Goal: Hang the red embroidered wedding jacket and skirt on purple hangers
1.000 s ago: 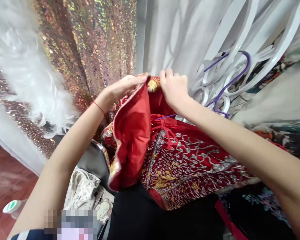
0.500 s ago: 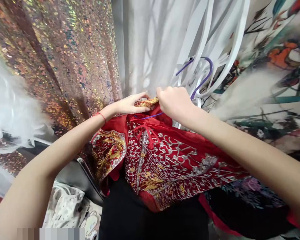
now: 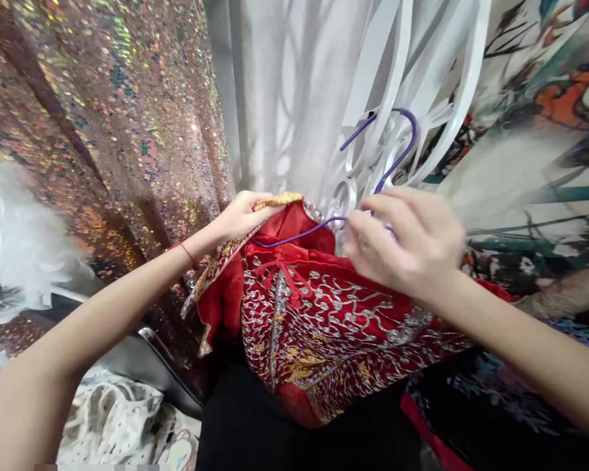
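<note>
A red garment (image 3: pixel 324 320) with silver and gold embroidery hangs on a purple hanger (image 3: pixel 294 234) in front of me. My left hand (image 3: pixel 243 214) is closed on the garment's gold-trimmed collar (image 3: pixel 279 199), holding it up. My right hand (image 3: pixel 407 245) hovers over the garment's right shoulder beside the hanger's purple hook (image 3: pixel 400 140). It is blurred by motion, its fingers loosely curled, and nothing shows in them.
A sequinned gold fabric (image 3: pixel 103 137) hangs at the left beside white feathers (image 3: pixel 14 242). A white curtain (image 3: pixel 279 104) and several white hangers (image 3: pixel 422 85) are behind. A printed floral garment (image 3: pixel 535 150) hangs at the right. Black cloth (image 3: pixel 294 432) lies below.
My right hand has let go of the collar and moved right and toward me. My left hand keeps hold of the collar, now lifted open, showing the purple hanger inside.
</note>
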The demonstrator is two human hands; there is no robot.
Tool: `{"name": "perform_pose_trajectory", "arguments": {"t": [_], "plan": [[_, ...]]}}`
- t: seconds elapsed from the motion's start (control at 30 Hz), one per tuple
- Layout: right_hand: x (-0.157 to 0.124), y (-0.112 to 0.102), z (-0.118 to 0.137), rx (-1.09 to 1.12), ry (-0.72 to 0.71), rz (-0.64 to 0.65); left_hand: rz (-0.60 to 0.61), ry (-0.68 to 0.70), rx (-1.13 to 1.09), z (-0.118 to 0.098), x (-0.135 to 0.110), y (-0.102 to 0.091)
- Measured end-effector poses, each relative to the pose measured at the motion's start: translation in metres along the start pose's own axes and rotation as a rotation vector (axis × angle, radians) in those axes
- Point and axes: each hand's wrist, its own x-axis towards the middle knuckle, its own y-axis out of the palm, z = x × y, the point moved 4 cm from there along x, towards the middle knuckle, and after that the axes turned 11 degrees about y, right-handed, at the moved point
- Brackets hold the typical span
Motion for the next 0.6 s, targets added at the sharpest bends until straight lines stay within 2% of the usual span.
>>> {"name": "perform_pose_trajectory", "arguments": {"t": [0.07, 0.1, 0.2, 0.27, 0.3, 0.37, 0.5, 0.6], "plan": [[-0.013, -0.014, -0.024, -0.1, 0.228, 0.024, -0.094, -0.039, -0.041, -0.005, 0.002, -0.004], [-0.018, -0.017, -0.036, -0.085, 0.344, 0.117, -0.107, -0.073, -0.072, -0.006, 0.002, -0.003], [-0.03, -0.003, -0.066, 0.27, 0.6, 0.602, -0.021, -0.217, -0.187, -0.008, 0.0, 0.004], [-0.035, 0.012, -0.074, 0.593, 0.661, 0.897, 0.078, -0.298, -0.245, -0.008, -0.003, 0.012], [-0.037, 0.018, -0.075, 0.723, 0.682, 0.992, 0.125, -0.323, -0.264, -0.008, -0.005, 0.015], [-0.04, 0.03, -0.075, 0.914, 0.706, 1.112, 0.224, -0.342, -0.298, -0.008, -0.008, 0.023], [-0.048, 0.044, -0.065, 1.157, 0.756, 1.247, 0.407, -0.329, -0.422, -0.016, -0.016, 0.04], [-0.05, 0.045, -0.06, 1.228, 0.775, 1.315, 0.364, -0.402, -0.539, -0.023, -0.019, 0.046]]}}
